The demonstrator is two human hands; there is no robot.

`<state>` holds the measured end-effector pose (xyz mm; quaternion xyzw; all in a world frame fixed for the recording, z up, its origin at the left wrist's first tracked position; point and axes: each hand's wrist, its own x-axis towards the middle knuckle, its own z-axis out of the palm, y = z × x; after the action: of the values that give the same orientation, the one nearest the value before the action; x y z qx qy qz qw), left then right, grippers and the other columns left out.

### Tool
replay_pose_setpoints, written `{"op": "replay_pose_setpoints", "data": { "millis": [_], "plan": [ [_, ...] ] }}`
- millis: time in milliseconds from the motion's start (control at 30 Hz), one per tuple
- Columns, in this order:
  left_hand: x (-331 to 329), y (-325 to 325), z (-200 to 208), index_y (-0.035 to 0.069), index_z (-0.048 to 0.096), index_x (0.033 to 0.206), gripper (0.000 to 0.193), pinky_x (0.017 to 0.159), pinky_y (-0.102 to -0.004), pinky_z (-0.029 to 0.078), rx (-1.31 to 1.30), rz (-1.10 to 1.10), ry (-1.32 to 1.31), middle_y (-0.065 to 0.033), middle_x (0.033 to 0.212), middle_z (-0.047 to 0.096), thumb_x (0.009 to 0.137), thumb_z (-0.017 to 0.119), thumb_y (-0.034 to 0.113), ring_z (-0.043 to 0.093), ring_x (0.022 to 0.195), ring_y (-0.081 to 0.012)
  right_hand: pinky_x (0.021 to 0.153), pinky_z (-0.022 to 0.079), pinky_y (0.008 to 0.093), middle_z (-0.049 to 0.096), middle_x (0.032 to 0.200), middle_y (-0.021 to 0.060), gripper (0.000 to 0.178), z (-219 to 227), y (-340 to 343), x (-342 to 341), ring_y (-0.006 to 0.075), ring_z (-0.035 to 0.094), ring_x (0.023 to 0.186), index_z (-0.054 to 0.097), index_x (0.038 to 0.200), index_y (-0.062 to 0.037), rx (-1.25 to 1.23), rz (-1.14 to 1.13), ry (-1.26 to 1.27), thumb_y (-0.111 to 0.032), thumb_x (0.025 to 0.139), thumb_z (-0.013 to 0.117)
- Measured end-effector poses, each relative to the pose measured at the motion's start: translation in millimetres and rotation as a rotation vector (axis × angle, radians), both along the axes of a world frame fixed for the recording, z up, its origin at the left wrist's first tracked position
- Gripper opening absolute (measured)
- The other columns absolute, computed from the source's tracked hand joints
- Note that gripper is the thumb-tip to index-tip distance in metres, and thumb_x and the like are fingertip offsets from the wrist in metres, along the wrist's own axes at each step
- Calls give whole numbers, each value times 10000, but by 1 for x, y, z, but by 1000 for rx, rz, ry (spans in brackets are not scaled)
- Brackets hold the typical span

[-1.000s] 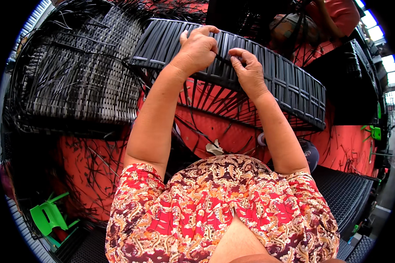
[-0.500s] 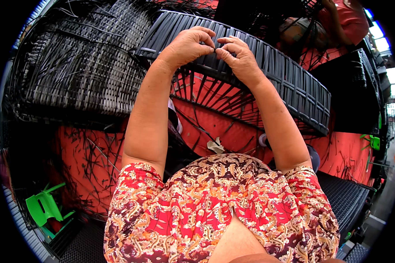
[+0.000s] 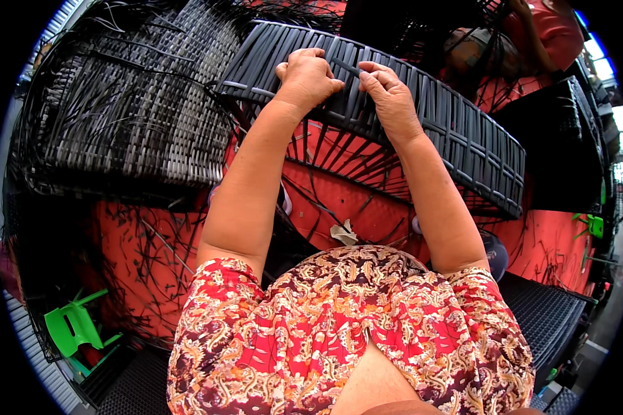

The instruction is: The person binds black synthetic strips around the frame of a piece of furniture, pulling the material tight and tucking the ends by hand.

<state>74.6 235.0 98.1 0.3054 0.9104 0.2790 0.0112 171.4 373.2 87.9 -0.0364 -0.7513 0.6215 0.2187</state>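
Note:
A long curved wicker frame (image 3: 457, 131), wrapped in dark grey flat strands, lies across in front of me. Over its left half, my left hand (image 3: 307, 77) is closed, fingers curled and thumb pointing right; what it grips, if anything, is hidden. Just to its right, my right hand (image 3: 392, 100) pinches thumb and forefinger together on what looks like a dark wicker strand (image 3: 346, 68). That strand slants across the wrapped face between the hands. Below the wrapped band, spaced dark strands fan out with the red floor showing through.
A large grey woven piece (image 3: 138, 104) with loose strands stands at left. Strand scraps litter the red floor (image 3: 145, 242), beside a crumpled pale scrap (image 3: 343, 233). A green plastic chair (image 3: 74, 328) is at lower left. Another person in red (image 3: 550, 34) sits at far right.
My hands have moved slightly apart and a little nearer to me. The left hand has turned, its fingers more curled. The frame appears shifted slightly right and down.

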Motion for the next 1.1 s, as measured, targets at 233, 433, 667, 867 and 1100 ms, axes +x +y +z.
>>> {"op": "replay_pose_setpoints", "data": {
  "millis": [233,433,667,867,1100],
  "plan": [
    [-6,9,-7,107,711,742,230,985,-395,276,-39,59,-35,-75,1286,476,618,695,299,383,1217,-228,868,381,280,533,1099,93,219,-1,-1,-1,163,481,1022,631,718,-25,14,-17,-4,-192,851,582],
    [-6,5,4,74,704,739,221,1000,-358,274,83,46,-235,-97,1304,456,616,663,252,390,1217,-224,846,392,265,542,1085,87,228,4,-2,2,147,495,988,629,709,-11,-22,-41,-20,-181,852,576],
    [-4,4,-3,37,688,725,181,985,-327,303,176,-36,-217,-151,1304,438,626,677,188,386,1218,-246,817,403,261,549,1078,88,227,-2,-1,-1,147,511,964,622,699,-6,-43,-60,1,-175,843,578],
    [-19,5,-23,-41,635,642,108,923,-287,362,544,-56,-556,-189,1310,390,627,651,64,389,1199,-236,814,409,283,538,1145,122,219,-10,10,-7,186,527,975,597,660,21,29,-133,-95,-148,799,579],
    [-14,7,-23,-37,636,643,87,918,-289,374,603,-78,-644,-187,1341,336,630,643,49,374,1208,-255,865,393,293,479,1240,157,218,-6,14,-3,223,509,1060,574,614,21,3,-95,-161,-128,773,576]
  ]
}}
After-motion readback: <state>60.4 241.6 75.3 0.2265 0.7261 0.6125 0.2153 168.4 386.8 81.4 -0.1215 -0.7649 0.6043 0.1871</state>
